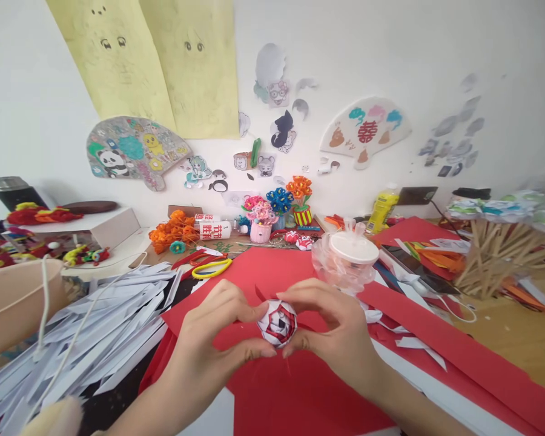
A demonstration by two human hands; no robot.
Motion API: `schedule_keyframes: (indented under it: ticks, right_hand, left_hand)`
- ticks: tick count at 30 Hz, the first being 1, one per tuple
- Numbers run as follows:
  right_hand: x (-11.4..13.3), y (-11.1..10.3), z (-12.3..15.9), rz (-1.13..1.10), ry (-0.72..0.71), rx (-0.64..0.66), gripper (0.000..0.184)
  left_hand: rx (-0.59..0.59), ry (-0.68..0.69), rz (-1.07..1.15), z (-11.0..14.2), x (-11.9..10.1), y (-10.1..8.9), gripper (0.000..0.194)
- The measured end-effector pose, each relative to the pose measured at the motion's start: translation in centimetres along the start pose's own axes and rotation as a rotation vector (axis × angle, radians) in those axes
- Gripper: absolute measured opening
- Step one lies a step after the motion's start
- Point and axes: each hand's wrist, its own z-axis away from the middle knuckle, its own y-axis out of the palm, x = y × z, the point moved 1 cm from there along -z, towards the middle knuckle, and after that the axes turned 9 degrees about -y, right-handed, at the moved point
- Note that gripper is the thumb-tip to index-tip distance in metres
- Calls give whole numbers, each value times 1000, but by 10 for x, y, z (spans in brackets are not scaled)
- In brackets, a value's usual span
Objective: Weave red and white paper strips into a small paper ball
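Observation:
A small woven ball of red and white paper strips (277,323) is held between both hands above a red paper sheet (295,387). My left hand (213,330) pinches its left side with thumb below and fingers curled over the top. My right hand (333,324) pinches its right side the same way. A loose red strip end sticks up behind the ball.
A heap of white paper strips (100,327) lies at the left. Yellow-handled scissors (209,266) and a clear tub with a white lid (347,254) sit behind the hands. Paper flowers (279,209) and glue tubes (213,229) line the wall; wooden sticks (499,254) stand at the right.

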Motion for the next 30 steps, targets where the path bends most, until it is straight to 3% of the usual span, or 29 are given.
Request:
schedule_keyframes:
  ticks: [9, 19, 30]
  right_hand:
    - [3, -1, 3, 133, -71, -97, 27]
    - [8, -2, 4, 209, -182, -146, 32]
    - [11, -2, 4, 272, -216, -146, 30]
  left_hand:
    - [-68, 64, -38, 2, -5, 6, 22]
    - [-47, -96, -14, 7, -5, 8, 28]
    - [-15, 5, -52, 8, -2, 9, 44]
